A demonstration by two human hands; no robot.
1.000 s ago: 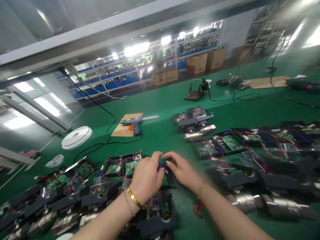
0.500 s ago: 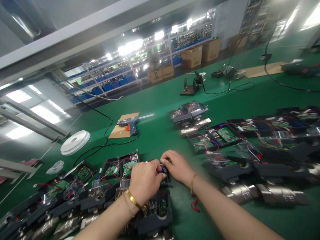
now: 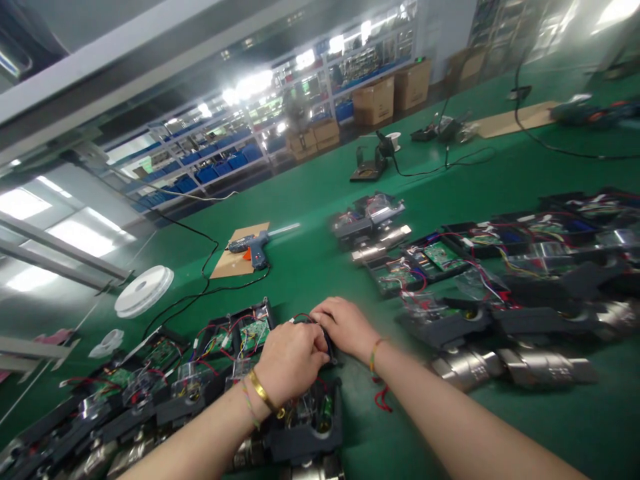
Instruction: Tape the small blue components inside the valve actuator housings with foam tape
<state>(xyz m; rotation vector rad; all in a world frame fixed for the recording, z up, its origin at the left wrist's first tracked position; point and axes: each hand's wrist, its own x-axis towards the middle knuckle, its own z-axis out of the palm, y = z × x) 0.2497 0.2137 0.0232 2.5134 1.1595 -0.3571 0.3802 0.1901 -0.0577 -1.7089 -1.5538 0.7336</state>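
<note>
Through the head view I have both hands close together over one black housing (image 3: 334,360), which lies on the green counter (image 3: 300,280) toward its near edge, about midway across. The left hand (image 3: 290,357) comes over it from the left, fingers bent and thumb near the forefinger; I can't tell whether they are clamped on anything. The right hand (image 3: 347,327) reaches the housing's far right side with curled fingers, and I can't make out whether it grips, since the knuckles cover the contact. A red wire (image 3: 303,316) arcs up just beyond the left hand.

Just left of the hands I see open housings with green circuit boards (image 3: 255,330), and a row of similar units runs toward the counter's left edge. Nearer me, below the left hand, sits a dark unit (image 3: 305,443) with a metal fitting. On the right, more wired units (image 3: 440,257) stretch toward the right edge, with shiny metal valve bodies (image 3: 467,368) on the near side.

Farther back toward the left edge, a glue gun (image 3: 256,250) lies partly on a cardboard sheet (image 3: 225,267), with a white reel (image 3: 144,292) nearer that edge. A small black stand (image 3: 369,170) is close to the far edge.
</note>
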